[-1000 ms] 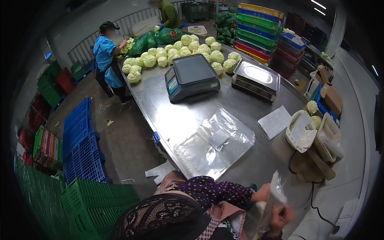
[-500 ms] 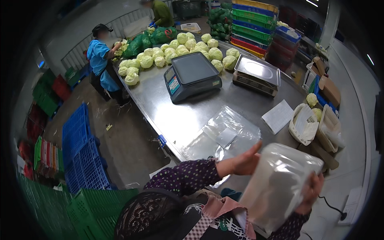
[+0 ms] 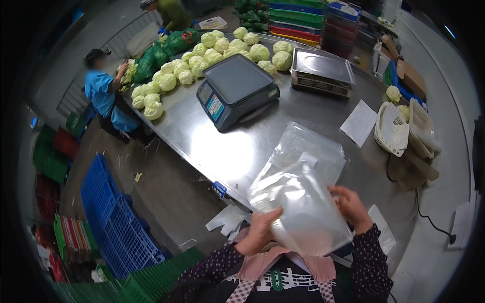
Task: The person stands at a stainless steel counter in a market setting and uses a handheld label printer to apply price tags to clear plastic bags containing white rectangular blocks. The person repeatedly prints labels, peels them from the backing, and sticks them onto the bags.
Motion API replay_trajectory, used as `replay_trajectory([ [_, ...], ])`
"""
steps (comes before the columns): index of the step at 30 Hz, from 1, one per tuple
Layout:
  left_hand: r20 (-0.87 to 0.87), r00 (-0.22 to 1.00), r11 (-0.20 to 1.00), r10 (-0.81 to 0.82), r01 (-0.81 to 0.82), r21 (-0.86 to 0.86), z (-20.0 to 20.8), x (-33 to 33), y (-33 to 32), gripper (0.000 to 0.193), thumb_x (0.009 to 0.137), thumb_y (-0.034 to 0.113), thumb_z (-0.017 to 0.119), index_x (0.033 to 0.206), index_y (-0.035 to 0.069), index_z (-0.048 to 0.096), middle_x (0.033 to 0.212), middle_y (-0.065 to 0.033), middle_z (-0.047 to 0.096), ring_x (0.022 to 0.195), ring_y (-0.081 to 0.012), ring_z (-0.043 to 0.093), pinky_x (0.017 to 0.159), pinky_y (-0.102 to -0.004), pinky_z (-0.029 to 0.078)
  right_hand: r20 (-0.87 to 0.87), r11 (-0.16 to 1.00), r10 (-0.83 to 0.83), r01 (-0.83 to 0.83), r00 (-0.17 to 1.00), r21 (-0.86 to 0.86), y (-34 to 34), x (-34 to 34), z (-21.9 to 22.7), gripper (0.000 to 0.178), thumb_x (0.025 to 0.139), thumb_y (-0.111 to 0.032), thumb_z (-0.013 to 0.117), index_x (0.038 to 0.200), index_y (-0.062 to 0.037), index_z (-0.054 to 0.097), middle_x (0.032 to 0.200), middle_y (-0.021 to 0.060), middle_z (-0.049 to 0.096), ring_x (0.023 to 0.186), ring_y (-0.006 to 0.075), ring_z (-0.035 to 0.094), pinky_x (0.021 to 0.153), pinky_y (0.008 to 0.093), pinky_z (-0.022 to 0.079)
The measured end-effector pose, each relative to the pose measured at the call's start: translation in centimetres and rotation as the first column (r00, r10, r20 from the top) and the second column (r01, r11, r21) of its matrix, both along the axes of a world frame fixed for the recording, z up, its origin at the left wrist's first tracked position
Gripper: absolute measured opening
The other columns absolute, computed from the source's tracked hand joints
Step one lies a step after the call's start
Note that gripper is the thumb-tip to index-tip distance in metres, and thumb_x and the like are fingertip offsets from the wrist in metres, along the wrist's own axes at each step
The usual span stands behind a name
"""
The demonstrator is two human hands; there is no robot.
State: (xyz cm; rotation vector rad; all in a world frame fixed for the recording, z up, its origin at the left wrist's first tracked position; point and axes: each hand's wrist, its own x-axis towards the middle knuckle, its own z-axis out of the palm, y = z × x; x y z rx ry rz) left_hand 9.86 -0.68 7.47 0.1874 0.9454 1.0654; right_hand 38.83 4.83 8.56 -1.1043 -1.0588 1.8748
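A stack of clear plastic bags (image 3: 305,209) is held in front of my body, its shiny face tilted up. My left hand (image 3: 260,230) is closed on its left edge, thumb on top. At the opposite edge, my right hand (image 3: 351,207) has bent fingers pinching the side of the stack. More clear bags (image 3: 298,139) lie flat on the metal table just beyond, with a small pale piece (image 3: 307,159) on them, partly covered by the held stack.
A dark grey scale (image 3: 237,91) and a second scale (image 3: 323,70) stand on the metal table (image 3: 179,134). Behind them lie several cabbages (image 3: 194,58). White paper (image 3: 359,123) and a white basket (image 3: 390,129) are at right. A person in blue (image 3: 103,93) works far left.
The bag stack has moved left, over the table's near edge. My left hand has gone from spread beside the stack to gripping its left edge. My right hand still holds the right side.
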Motion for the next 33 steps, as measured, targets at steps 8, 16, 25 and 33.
replay_trajectory([
  [8, -0.015, 0.969, 0.963, 0.249, -0.249, -0.108, -2.3, -3.4, 0.2, 0.044, 0.094, 0.009, 0.061, 0.133, -0.004, 0.047, 0.121, -0.0170, 0.060, 0.106, -0.0313, 0.064, 0.094, -0.0469, 0.054, -0.337, 0.853, -0.517, 0.445, 0.787, -0.270, -8.5, -9.3, -5.2, 0.048, 0.091, -0.022, 0.071, 0.128, 0.0024, 0.054, 0.124, 0.0119, 0.062, 0.116, 0.0233, 0.059, 0.101, 0.0381, 0.048],
  [16, 0.375, 0.926, 0.997, -0.054, 0.029, 0.071, -2.1, -11.5, 0.1, 0.073, 0.091, 0.045, 0.065, 0.139, -0.006, 0.045, 0.129, -0.0158, 0.057, 0.121, -0.0276, 0.054, 0.101, -0.0422, 0.046, -0.186, 0.832, -0.527, 0.458, 0.829, -0.313, -7.4, -7.5, -3.4, 0.028, 0.083, 0.000, 0.070, 0.109, 0.0035, 0.064, 0.107, 0.0115, 0.067, 0.093, 0.0212, 0.068, 0.083, 0.0350, 0.058],
  [25, -0.470, 0.798, 0.915, -0.377, 0.399, -0.056, -4.7, -10.2, 7.6, 0.037, 0.088, 0.006, 0.069, 0.120, -0.009, 0.058, 0.103, -0.0125, 0.069, 0.085, -0.0171, 0.067, 0.073, -0.0284, 0.054, 0.011, 0.793, -0.534, 0.505, 0.845, -0.341, -4.8, -8.2, -5.6, 0.041, 0.083, 0.001, 0.067, 0.122, 0.0074, 0.056, 0.108, 0.0149, 0.066, 0.094, 0.0238, 0.068, 0.083, 0.0365, 0.057],
  [33, -0.630, 0.728, 0.885, -0.270, 0.446, 0.136, -6.6, -9.8, 10.1, 0.037, 0.089, 0.009, 0.068, 0.120, -0.010, 0.057, 0.101, -0.0081, 0.067, 0.089, -0.0125, 0.062, 0.078, -0.0263, 0.051, 0.237, 0.756, -0.608, 0.644, 0.758, -0.118, -3.0, -8.8, -9.0, 0.048, 0.080, 0.000, 0.072, 0.123, 0.0078, 0.053, 0.109, 0.0149, 0.067, 0.092, 0.0214, 0.068, 0.080, 0.0335, 0.056],
])
